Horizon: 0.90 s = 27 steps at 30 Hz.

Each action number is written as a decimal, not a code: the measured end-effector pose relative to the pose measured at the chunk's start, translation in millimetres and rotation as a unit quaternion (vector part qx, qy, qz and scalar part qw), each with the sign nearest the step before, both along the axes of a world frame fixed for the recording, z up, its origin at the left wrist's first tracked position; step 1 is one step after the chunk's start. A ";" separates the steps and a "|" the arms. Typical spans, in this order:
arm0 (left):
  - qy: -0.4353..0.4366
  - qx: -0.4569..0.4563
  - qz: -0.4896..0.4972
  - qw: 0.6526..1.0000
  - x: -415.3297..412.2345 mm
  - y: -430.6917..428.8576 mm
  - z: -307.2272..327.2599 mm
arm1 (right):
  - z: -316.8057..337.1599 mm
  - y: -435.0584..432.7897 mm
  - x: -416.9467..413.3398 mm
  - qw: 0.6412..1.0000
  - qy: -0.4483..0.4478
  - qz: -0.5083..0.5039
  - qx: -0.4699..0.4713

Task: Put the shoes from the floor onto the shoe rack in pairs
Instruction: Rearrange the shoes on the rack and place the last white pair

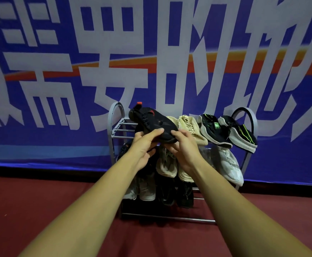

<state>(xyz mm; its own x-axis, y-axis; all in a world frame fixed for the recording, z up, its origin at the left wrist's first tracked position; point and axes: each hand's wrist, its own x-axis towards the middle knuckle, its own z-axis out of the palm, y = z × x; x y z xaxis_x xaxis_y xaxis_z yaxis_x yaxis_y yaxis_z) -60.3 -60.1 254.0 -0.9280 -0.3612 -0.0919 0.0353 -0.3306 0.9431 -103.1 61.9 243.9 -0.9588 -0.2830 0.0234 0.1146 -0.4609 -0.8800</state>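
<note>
Our forearms (95, 191) reach forward; our left hand (145, 146) and right hand (185, 148) both clasp the black shoe (155, 123) by its toe, at the left end of the top tier of the shoe rack (116, 113)

- The black shoe (151, 123) is seen to be made of a matt knitted cloth, with a small red tab of fabric at the heel.
- The shoe rack (121, 130) is built of smooth silver-grey metal tubes with a dull sheen.
- The cream shoes (188, 125) are covered in a soft, matt, mesh-like cloth.
- The black-and-green sneakers (212, 127) are finished in smooth synthetic cloth; their white soles look like ribbed rubber.
- The white shoe (227, 164) on the middle shelf is made of matt, creased fabric.
- The banner (30, 136) is a printed sheet with a faint gloss and slight wrinkles.
- The dark red floor (40, 201) appears matt and finely textured.
</note>
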 end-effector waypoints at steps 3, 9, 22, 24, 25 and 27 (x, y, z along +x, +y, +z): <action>-0.013 0.048 0.006 0.999 1.6 -10.6 2.8 | -2.8 -7.7 4.9 0.996 0.017 0.031 0.084; -0.035 0.066 0.030 0.997 2.6 -25.5 -3.1 | -1.2 -18.1 7.9 0.997 -0.006 0.065 0.044; 0.009 0.108 0.026 0.994 2.8 -28.3 -6.1 | -3.5 -37.4 2.5 0.990 0.029 0.051 0.132; 0.011 0.126 0.057 0.990 -0.6 -37.2 -2.2 | -1.1 -37.2 3.0 0.986 0.044 0.044 0.153; 0.010 0.120 0.078 0.990 -1.9 -43.2 -0.6 | -0.3 -36.3 2.0 0.986 0.042 0.041 0.158; -0.004 0.097 0.132 0.987 -3.0 -55.8 -1.7 | -1.4 -33.4 -0.9 0.986 0.024 0.029 0.161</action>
<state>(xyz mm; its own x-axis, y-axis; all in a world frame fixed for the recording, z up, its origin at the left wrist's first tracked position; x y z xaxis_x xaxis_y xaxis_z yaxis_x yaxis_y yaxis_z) -63.3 -116.0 252.3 -0.8033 -0.5647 -0.1894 0.1370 -0.4846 0.8639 -103.9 28.5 242.5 -0.9406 -0.3379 -0.0320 0.0875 -0.1502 -0.9848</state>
